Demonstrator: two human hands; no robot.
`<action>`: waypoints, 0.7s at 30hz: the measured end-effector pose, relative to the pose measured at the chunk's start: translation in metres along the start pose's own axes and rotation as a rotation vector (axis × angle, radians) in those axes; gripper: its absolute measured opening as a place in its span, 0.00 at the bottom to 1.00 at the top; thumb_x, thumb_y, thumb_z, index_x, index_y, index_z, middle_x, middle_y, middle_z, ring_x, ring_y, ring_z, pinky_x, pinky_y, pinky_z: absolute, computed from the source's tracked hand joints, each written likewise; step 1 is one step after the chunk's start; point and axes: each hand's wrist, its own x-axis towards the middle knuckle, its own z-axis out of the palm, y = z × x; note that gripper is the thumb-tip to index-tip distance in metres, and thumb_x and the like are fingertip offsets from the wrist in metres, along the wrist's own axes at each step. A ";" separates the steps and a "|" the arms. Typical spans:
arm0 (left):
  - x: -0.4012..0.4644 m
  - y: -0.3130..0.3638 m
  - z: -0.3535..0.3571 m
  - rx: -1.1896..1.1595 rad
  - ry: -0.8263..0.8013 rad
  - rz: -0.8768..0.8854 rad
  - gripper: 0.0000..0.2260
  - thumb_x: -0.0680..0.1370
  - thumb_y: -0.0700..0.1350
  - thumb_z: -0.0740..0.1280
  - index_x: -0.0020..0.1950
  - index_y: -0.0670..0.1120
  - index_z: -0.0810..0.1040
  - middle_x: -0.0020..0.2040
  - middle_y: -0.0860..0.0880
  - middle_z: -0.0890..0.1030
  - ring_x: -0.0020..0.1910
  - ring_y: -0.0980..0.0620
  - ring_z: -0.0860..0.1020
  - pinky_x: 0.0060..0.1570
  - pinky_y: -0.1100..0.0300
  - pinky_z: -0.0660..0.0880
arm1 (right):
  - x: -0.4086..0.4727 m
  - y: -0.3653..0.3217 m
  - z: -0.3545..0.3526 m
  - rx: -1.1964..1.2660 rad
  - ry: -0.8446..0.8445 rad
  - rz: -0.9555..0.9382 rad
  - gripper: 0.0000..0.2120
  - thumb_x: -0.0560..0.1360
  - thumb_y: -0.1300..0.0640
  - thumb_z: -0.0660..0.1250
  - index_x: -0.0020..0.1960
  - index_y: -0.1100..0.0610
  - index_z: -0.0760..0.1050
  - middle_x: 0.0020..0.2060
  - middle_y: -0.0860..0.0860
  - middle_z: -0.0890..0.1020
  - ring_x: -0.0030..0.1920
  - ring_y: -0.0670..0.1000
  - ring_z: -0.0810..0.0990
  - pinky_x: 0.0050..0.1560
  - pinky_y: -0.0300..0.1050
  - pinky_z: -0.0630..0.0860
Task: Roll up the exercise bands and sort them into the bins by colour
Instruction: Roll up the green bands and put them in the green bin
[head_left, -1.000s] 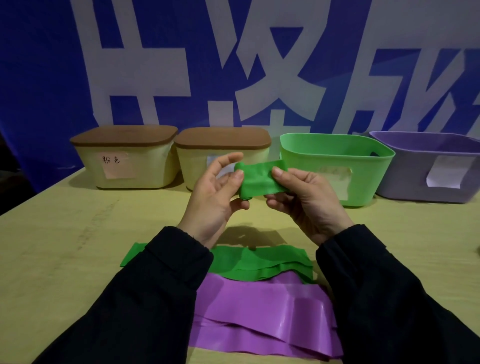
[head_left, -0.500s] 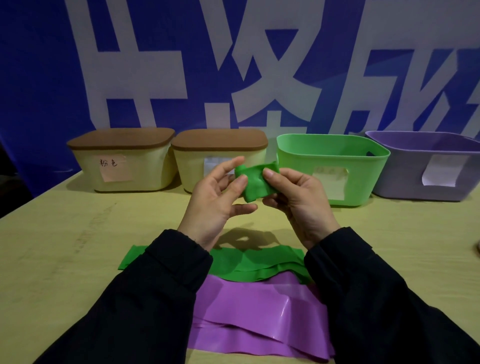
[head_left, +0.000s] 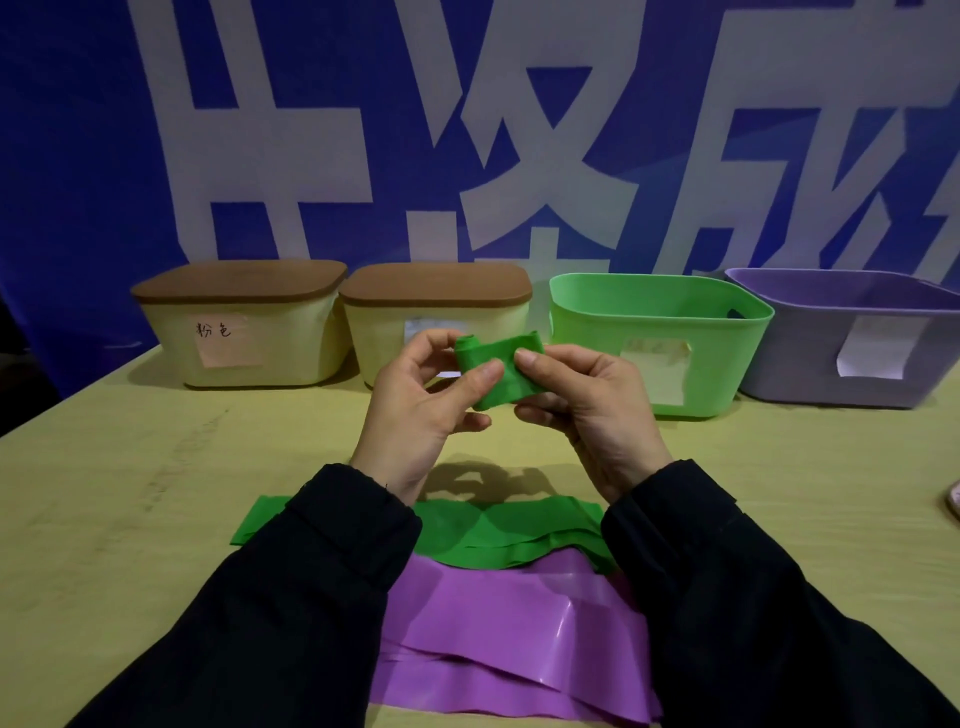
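Green band (head_left: 500, 375) is up in the air between both hands, over the middle of the desk (head_left: 130, 493) and just in front of the bins along the far edge, so this looks like the rolling step, about finished for this one. Left hand (head_left: 415, 410) pinches the rolled end with thumb on the near face and fingers curled behind; right hand (head_left: 587, 410) pinches the other end the same way, thumb on top. Both wrists are raised, palms angled toward each other, black sleeves (head_left: 322, 571) coming up from the near edge. I'd guess the next move is tightening the last bit, then carrying it right and dropping it in the green bin (head_left: 660, 312), which is open, without letting it spring loose. More green bands (head_left: 514, 535) and purple bands (head_left: 509, 623) lie flat near the near edge, so plenty left; purple bin (head_left: 841, 332) is at the far right.
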 end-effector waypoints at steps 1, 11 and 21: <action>0.000 0.000 0.000 0.001 0.002 0.006 0.17 0.69 0.45 0.76 0.54 0.48 0.76 0.48 0.51 0.82 0.45 0.52 0.80 0.33 0.60 0.75 | 0.000 0.000 0.000 -0.006 0.005 -0.003 0.02 0.72 0.60 0.74 0.44 0.59 0.83 0.38 0.56 0.86 0.31 0.48 0.83 0.36 0.40 0.82; -0.001 0.003 0.000 -0.111 -0.049 0.000 0.17 0.68 0.44 0.75 0.55 0.48 0.78 0.49 0.49 0.82 0.45 0.51 0.79 0.32 0.63 0.73 | 0.000 0.000 -0.001 -0.076 0.040 -0.032 0.04 0.74 0.60 0.74 0.46 0.59 0.80 0.36 0.52 0.85 0.29 0.47 0.81 0.30 0.37 0.74; 0.001 -0.004 0.000 0.000 -0.089 0.086 0.07 0.78 0.44 0.69 0.54 0.53 0.80 0.55 0.47 0.79 0.47 0.51 0.76 0.37 0.59 0.73 | 0.004 0.006 -0.001 -0.165 -0.009 -0.179 0.07 0.75 0.64 0.72 0.51 0.67 0.81 0.36 0.56 0.85 0.32 0.49 0.83 0.34 0.39 0.77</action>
